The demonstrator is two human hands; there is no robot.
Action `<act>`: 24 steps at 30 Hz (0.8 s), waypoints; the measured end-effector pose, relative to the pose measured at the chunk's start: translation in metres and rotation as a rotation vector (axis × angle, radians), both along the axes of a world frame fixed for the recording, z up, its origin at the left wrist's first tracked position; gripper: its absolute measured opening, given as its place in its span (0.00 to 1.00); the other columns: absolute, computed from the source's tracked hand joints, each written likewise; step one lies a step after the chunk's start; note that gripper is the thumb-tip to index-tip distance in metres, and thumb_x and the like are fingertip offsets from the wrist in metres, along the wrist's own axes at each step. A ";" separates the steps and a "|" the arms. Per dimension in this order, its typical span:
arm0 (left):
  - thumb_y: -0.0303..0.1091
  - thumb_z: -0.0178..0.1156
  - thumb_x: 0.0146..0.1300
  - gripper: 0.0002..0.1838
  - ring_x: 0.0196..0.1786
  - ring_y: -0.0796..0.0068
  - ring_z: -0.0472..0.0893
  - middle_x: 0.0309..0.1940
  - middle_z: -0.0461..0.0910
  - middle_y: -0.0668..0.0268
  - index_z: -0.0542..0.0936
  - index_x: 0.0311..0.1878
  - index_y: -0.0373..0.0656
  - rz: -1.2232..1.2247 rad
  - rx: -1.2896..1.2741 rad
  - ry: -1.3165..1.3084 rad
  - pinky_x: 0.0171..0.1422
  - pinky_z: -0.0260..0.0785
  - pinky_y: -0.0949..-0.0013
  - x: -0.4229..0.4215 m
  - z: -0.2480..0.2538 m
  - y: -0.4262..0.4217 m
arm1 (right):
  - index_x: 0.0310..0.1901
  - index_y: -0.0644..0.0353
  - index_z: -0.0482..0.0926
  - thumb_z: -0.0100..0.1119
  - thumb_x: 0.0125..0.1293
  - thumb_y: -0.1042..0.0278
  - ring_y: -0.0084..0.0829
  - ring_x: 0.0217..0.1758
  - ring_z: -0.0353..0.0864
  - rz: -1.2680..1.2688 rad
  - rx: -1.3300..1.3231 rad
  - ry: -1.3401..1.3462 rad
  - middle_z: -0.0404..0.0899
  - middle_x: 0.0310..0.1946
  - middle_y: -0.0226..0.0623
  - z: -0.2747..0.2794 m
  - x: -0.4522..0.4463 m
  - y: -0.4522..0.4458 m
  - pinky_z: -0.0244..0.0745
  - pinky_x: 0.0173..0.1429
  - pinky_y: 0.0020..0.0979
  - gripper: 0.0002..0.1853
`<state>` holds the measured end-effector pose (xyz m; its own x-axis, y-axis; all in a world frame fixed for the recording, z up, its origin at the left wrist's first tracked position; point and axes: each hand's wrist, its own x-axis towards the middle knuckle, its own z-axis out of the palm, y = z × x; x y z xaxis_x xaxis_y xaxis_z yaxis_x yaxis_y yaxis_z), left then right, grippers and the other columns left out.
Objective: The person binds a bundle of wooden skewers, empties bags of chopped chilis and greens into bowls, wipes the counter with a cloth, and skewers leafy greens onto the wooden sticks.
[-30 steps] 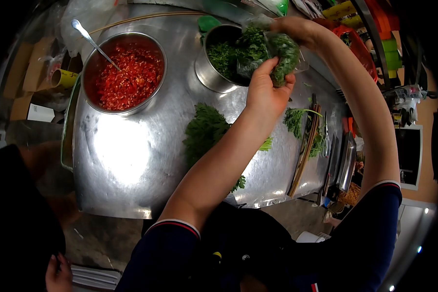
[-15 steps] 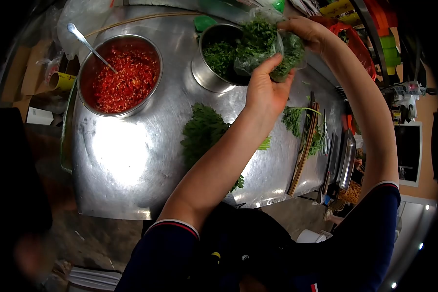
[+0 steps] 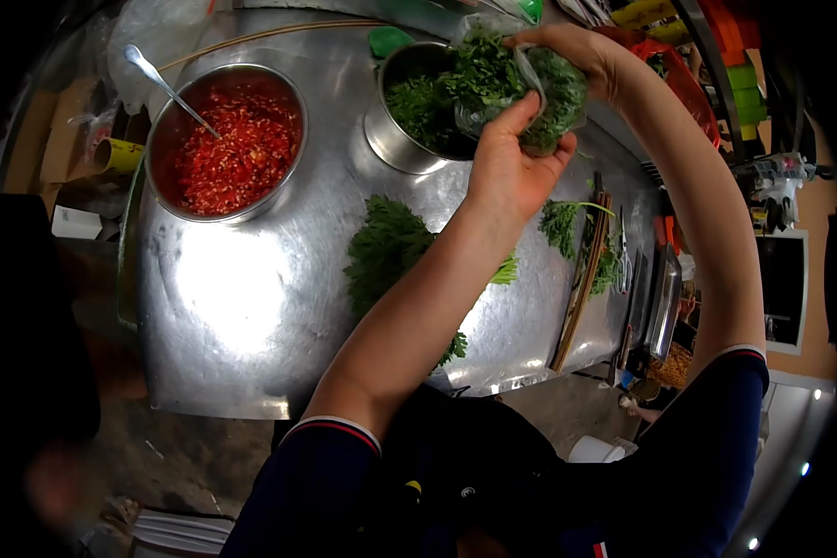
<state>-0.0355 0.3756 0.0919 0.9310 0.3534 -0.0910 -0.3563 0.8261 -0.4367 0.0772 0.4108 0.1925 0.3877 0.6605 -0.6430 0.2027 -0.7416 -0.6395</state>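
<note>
A clear plastic bag (image 3: 558, 107) of chopped green herbs is held between my two hands, its mouth tilted left over a steel pot (image 3: 378, 135). My left hand (image 3: 516, 158) grips the bag from below, thumb on its near side. My right hand (image 3: 572, 54) holds its far upper side, with some fingers hidden behind the plastic. Chopped herbs (image 3: 484, 70) bulge at the bag's mouth. More chopped herbs (image 3: 418, 110) lie inside the pot. Beneath my left forearm, a bunch of leafy greens (image 3: 386, 246) rests on the steel table.
A steel bowl of chopped red chili (image 3: 237, 153) with a spoon (image 3: 167, 88) stands at the left of the steel table (image 3: 279, 363). Wooden chopsticks (image 3: 581, 284), herb sprigs (image 3: 560, 223) and scissors (image 3: 623, 251) lie to the right. A dark-clothed person (image 3: 28, 325) is at the left edge.
The bag's herbs have shifted slightly left, further over the pot. My right hand has moved a little left along the bag, and my left fingers have opened slightly around it.
</note>
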 end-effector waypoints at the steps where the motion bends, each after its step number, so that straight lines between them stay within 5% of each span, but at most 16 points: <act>1: 0.32 0.53 0.60 0.11 0.37 0.69 0.71 0.39 0.73 0.60 0.70 0.44 0.37 -0.001 -0.010 -0.002 0.35 0.65 0.70 -0.001 0.001 0.000 | 0.42 0.65 0.74 0.53 0.60 0.61 0.23 0.31 0.78 0.011 0.037 -0.058 0.78 0.32 0.34 -0.001 0.003 0.000 0.76 0.37 0.26 0.15; 3: 0.33 0.53 0.61 0.12 0.37 0.69 0.71 0.39 0.73 0.59 0.70 0.45 0.37 0.018 -0.030 -0.028 0.36 0.66 0.70 -0.002 0.002 0.002 | 0.43 0.64 0.74 0.52 0.61 0.61 0.24 0.30 0.78 0.031 0.113 -0.172 0.78 0.32 0.34 -0.002 0.018 0.001 0.76 0.37 0.26 0.15; 4: 0.34 0.53 0.61 0.12 0.38 0.68 0.71 0.39 0.73 0.59 0.70 0.45 0.37 0.029 -0.040 -0.041 0.36 0.66 0.71 -0.003 0.003 0.002 | 0.46 0.64 0.73 0.51 0.61 0.61 0.27 0.40 0.78 0.053 0.043 -0.051 0.78 0.39 0.38 0.003 0.027 0.007 0.75 0.45 0.29 0.16; 8: 0.35 0.54 0.61 0.14 0.39 0.65 0.72 0.40 0.72 0.57 0.70 0.45 0.35 -0.080 -0.033 0.012 0.34 0.69 0.71 -0.006 0.005 -0.008 | 0.54 0.58 0.71 0.51 0.61 0.57 0.40 0.62 0.63 0.228 -0.050 -0.830 0.69 0.55 0.42 -0.018 0.012 0.005 0.62 0.60 0.37 0.22; 10: 0.35 0.54 0.61 0.15 0.39 0.63 0.72 0.41 0.72 0.56 0.69 0.45 0.34 -0.215 0.001 0.047 0.33 0.70 0.71 -0.007 0.002 -0.005 | 0.55 0.57 0.70 0.51 0.60 0.56 0.40 0.61 0.64 0.286 -0.001 -0.686 0.69 0.55 0.42 -0.007 0.019 0.010 0.63 0.60 0.36 0.23; 15: 0.29 0.53 0.60 0.17 0.39 0.62 0.72 0.42 0.69 0.50 0.65 0.48 0.30 -0.059 -0.062 0.002 0.32 0.70 0.76 -0.004 -0.001 -0.002 | 0.49 0.64 0.74 0.52 0.59 0.59 0.29 0.52 0.72 0.298 -0.154 -0.552 0.73 0.49 0.39 -0.011 0.033 0.015 0.68 0.52 0.29 0.20; 19: 0.30 0.52 0.60 0.16 0.38 0.63 0.72 0.43 0.70 0.50 0.65 0.48 0.31 -0.071 -0.123 -0.055 0.30 0.69 0.78 -0.005 -0.003 -0.004 | 0.44 0.66 0.76 0.54 0.58 0.61 0.26 0.43 0.76 0.340 0.127 -0.470 0.77 0.41 0.38 -0.012 0.036 0.003 0.70 0.48 0.28 0.18; 23: 0.34 0.51 0.62 0.15 0.37 0.67 0.71 0.41 0.71 0.55 0.68 0.48 0.35 0.014 -0.138 -0.204 0.27 0.68 0.80 -0.004 -0.008 -0.009 | 0.51 0.64 0.72 0.54 0.59 0.57 0.29 0.48 0.75 0.212 -0.018 -0.403 0.73 0.49 0.40 -0.004 0.008 0.011 0.70 0.51 0.28 0.23; 24: 0.44 0.55 0.60 0.18 0.33 0.73 0.71 0.33 0.70 0.61 0.70 0.44 0.39 -0.039 -0.162 -0.164 0.22 0.63 0.83 -0.006 -0.002 -0.007 | 0.56 0.64 0.67 0.56 0.57 0.54 0.31 0.50 0.75 0.286 -0.040 -0.746 0.71 0.52 0.44 -0.012 0.007 0.009 0.70 0.52 0.29 0.28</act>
